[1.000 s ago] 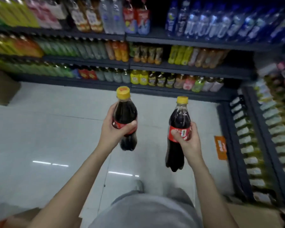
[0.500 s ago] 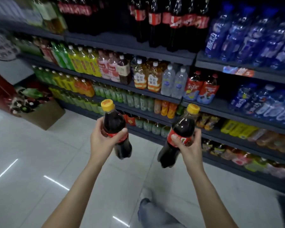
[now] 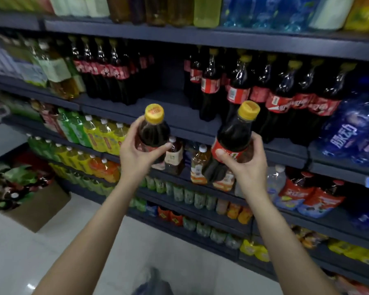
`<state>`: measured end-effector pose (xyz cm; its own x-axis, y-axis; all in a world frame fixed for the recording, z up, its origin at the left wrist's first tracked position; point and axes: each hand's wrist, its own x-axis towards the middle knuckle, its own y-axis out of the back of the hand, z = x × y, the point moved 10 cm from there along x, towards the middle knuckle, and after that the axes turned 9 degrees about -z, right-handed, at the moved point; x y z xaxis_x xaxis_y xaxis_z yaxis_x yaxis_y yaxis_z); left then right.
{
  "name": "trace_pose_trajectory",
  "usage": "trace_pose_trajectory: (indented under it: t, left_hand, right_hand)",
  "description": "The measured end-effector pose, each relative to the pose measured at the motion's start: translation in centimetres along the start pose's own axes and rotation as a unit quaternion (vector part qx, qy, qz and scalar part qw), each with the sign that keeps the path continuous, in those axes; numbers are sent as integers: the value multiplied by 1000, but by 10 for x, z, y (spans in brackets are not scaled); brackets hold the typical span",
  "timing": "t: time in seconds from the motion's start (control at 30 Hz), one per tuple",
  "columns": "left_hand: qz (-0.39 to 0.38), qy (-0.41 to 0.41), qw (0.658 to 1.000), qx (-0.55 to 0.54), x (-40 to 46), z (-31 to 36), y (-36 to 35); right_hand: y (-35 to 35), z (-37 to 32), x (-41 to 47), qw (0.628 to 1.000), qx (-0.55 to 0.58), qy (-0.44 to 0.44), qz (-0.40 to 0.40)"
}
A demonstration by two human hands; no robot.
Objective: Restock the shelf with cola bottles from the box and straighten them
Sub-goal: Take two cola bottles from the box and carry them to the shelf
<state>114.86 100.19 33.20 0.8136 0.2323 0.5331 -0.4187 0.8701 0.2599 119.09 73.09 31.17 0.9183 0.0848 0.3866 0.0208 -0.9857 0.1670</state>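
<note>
My left hand (image 3: 136, 154) grips a yellow-capped cola bottle (image 3: 153, 128) by its red label. In my right hand (image 3: 246, 165) is a second cola bottle (image 3: 232, 133), tilted with its cap leaning right. Both bottles are raised in front of the dark shelf (image 3: 175, 111) that carries cola. A bare gap on that shelf lies between a left group of cola bottles (image 3: 107, 71) and a right group of cola bottles (image 3: 264, 90). The box the bottles came from is out of view.
Other shelves hold green, yellow and orange drinks (image 3: 90, 133), tea bottles (image 3: 198, 165) and blue water packs (image 3: 354, 128). A cardboard box (image 3: 36, 209) of mixed bottles stands on the white floor at left. My leg (image 3: 153, 282) shows at the bottom.
The view has swung up and closer to the shelves. Both hands have lifted their bottles up to the cola shelf level, and the right bottle now tilts further.
</note>
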Motion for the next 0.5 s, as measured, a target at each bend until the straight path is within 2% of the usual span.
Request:
trace_pose_trajectory:
  t: [0.3, 0.5]
  left_hand:
    - [-92, -112, 988, -52, 194, -106, -11]
    - [-114, -69, 985, -109, 297, -162, -29]
  right_hand:
    - [-135, 16, 141, 988, -59, 80, 119]
    - [-171, 32, 208, 971, -109, 68, 203]
